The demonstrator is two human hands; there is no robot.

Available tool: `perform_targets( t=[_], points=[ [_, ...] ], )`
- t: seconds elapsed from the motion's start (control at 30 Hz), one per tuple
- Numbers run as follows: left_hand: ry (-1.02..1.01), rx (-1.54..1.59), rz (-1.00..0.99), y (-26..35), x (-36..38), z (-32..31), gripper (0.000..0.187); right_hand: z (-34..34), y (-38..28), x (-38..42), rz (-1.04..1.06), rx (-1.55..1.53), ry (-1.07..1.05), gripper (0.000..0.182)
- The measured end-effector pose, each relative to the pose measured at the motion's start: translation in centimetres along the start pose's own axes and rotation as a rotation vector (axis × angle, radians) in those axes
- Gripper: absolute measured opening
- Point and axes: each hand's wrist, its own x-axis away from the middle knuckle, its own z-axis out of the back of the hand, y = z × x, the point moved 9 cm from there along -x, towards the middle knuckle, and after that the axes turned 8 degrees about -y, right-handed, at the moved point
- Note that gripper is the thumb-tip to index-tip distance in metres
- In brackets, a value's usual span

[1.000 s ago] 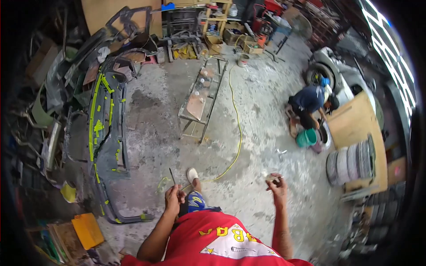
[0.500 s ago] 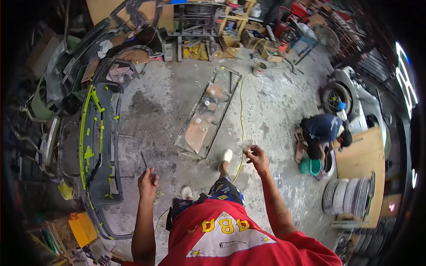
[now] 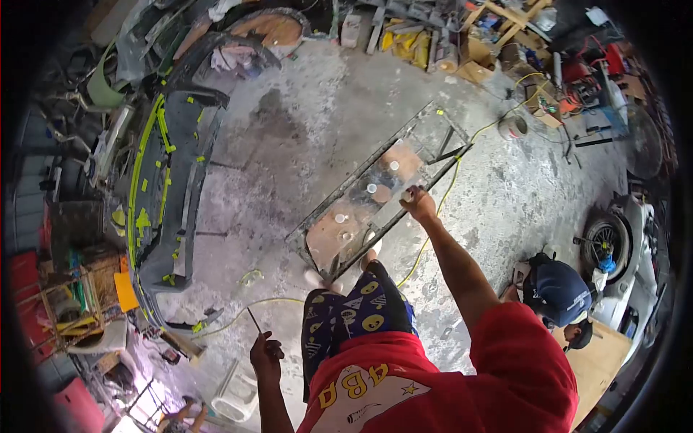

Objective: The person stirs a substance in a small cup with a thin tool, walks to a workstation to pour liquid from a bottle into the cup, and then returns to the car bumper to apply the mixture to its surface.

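My left hand [image 3: 267, 353] is closed around a thin dark stick [image 3: 254, 320] that points up and away from me. My right hand [image 3: 420, 206] reaches out over the right edge of a low metal-framed stand [image 3: 361, 256]. Its fingers are closed on a small pale, see-through object [image 3: 408, 195], too small to name for certain. On the stand lie reddish-brown panels [image 3: 325, 242], with several small round white pieces, such as the one nearest my right hand [image 3: 372, 188].
A dark car bumper [image 3: 170, 209] with yellow-green tape stands at left. A yellow hose [image 3: 433, 231] crosses the floor past the stand. A person in a dark cap [image 3: 559, 292] crouches at right near a wheel [image 3: 608, 242]. Boxes [image 3: 541, 108] and a bucket [image 3: 513, 128] lie at upper right.
I have come forward to the stand, and my view has turned. My right hand has moved from beside the stand to above its edge; my left hand still holds the stick.
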Motion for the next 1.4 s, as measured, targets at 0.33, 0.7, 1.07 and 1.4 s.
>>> perform_targets(
  t=[0.33,0.7,1.07,1.4],
  points=[
    [0.116,0.067,-0.018,-2.5,2.5,-3.4,0.038,-4.3,-0.7,-6.2,-0.034,0.138,0.018,0.047],
    [0.143,0.073,-0.035,-4.3,3.0,-5.1,0.036,-15.1,-4.0,3.1,0.288,-0.072,-0.143,0.076],
    [0.220,0.066,-0.022,-5.3,5.2,-2.6,0.037,-20.8,-10.1,5.4,0.067,0.054,-0.465,0.097],
    [0.217,0.065,-0.020,-5.7,4.9,-2.3,0.037,-15.5,-7.6,4.0,0.024,-0.091,-0.188,0.087]
  ],
)
